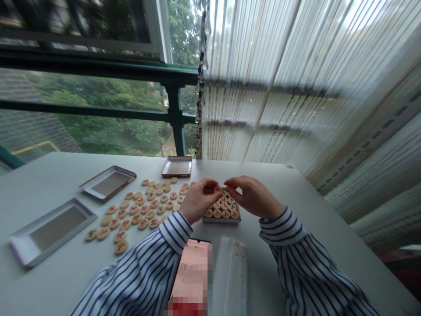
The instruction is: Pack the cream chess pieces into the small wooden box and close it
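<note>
My left hand (pixel 198 198) reaches over a small open box (pixel 221 220) and pinches a round Chinese chess piece (pixel 218 189) with a red character. Several wooden Chinese chess pieces (pixel 225 214), marked in red or black, sit packed in rows inside the box. From the other side, my right hand (pixel 253 196) hovers at the box's far right corner, its thumb and fingers curved and slightly apart, with nothing visible between them. Both hands hide part of the box's far rows. Many loose Chinese chess pieces (pixel 144 209) lie scattered left of the box, some blank side up.
Three shallow trays or lids stand on the white table: a long white one (pixel 24 258), a brown-edged one (pixel 130 179) and a small one (pixel 176 176) at the back. A phone (pixel 192 267) and a translucent case (pixel 230 276) lie in front. A string curtain (pixel 250 87) hangs behind.
</note>
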{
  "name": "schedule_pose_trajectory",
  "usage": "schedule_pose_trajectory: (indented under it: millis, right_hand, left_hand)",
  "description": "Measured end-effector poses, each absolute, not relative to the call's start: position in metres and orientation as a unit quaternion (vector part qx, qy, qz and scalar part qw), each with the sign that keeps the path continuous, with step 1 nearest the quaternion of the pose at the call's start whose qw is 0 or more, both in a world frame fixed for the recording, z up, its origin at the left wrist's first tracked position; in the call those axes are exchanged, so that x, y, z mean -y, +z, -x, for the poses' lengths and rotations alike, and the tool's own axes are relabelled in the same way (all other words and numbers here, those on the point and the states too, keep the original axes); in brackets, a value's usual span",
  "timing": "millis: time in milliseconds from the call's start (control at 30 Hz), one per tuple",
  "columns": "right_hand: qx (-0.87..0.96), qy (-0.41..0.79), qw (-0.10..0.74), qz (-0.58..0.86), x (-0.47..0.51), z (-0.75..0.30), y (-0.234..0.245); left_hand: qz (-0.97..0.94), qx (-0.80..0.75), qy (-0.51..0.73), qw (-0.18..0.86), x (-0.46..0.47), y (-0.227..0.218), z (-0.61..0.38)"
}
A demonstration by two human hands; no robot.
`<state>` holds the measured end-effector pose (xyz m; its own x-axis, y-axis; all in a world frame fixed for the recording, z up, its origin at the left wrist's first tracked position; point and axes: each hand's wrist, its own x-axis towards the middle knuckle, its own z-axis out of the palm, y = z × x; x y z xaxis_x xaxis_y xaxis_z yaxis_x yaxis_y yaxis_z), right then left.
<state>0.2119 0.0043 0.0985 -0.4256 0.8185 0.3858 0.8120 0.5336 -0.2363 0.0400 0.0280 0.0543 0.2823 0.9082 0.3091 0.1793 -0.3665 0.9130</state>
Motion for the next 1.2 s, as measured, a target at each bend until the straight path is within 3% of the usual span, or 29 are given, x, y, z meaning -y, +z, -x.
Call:
schedule_pose_trajectory:
  millis: [633, 1000, 1200]
  right_hand:
    - [0.804, 0.202, 0.282, 0.483, -0.011, -0.209, 0.087]
    - [0.794, 0.238, 0.296, 0.474, -0.009, -0.208, 0.089]
    - [0.793, 0.243, 0.289, 0.478, -0.009, -0.209, 0.089]
  left_hand:
    - [-0.741, -0.357, 0.425, 0.377, -0.021, 0.053, -0.040]
    - [-0.660, -0.367, 0.396, 0.522, -0.024, 0.058, -0.037]
    - [-0.632, -0.368, 0.416, 0.541, -0.025, 0.061, -0.038]
